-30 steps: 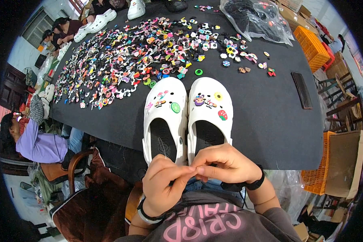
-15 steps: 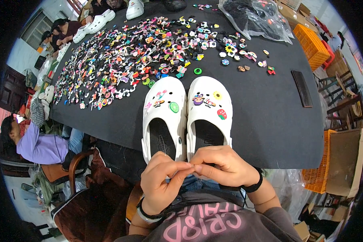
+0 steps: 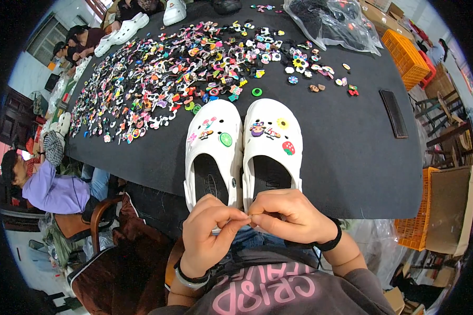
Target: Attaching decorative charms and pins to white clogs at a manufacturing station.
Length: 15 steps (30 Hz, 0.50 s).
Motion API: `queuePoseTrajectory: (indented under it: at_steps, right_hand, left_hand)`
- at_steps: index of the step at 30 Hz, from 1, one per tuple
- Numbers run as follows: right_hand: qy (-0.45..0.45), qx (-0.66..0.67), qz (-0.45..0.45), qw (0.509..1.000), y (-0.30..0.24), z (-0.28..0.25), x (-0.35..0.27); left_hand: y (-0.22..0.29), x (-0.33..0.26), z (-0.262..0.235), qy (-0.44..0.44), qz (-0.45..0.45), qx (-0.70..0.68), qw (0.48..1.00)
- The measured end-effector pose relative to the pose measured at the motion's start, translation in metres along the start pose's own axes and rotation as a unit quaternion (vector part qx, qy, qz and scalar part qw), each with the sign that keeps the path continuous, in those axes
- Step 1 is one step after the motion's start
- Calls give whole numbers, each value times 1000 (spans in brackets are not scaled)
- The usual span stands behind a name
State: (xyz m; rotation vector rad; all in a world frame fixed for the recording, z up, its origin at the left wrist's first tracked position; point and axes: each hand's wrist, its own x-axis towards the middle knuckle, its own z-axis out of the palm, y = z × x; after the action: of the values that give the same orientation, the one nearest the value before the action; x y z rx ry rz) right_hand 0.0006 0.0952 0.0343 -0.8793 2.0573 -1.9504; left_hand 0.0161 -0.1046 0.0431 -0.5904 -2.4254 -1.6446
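Observation:
Two white clogs (image 3: 216,111) stand side by side at the table's near edge, toes pointing away from me. The left clog carries cherry, pink, lime-slice and other small charms; on the right clog (image 3: 273,111) are a sunflower, a strawberry, a purple figure and another charm. Just behind their heels, my left hand (image 3: 207,239) and my right hand (image 3: 294,216) meet with thumbs and forefingers pinched together. Whatever is between those fingertips is too small or hidden to make out. Both hands partly cover the heel ends.
A wide heap of colourful shoe charms (image 3: 157,79) spreads over the dark table (image 3: 347,173). A black oblong object (image 3: 393,114) lies at right, a clear plastic bag (image 3: 333,23) at the back. Other people sit along the left, including one in a purple top (image 3: 55,189). Orange crates (image 3: 404,59) stand right.
My hands stay pinched together, with only a slight shift of the fingertips. At left, the purple-clad person's checked sleeve has moved slightly to the right.

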Motion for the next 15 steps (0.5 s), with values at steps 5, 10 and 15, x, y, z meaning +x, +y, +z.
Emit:
queuePoseTrajectory:
  at_steps: [5, 10, 15]
  right_hand:
    - [10, 11, -6, 1000, 3, 0, -1]
    - [21, 13, -1, 1000, 5, 2, -2]
    - [29, 18, -11, 999, 8, 3, -3]
  left_hand:
    - [-4, 0, 4, 15, 71, 14, 997]
    - [-4, -1, 7, 22, 88, 31, 995]
    - [-6, -3, 11, 46, 119, 44, 991]
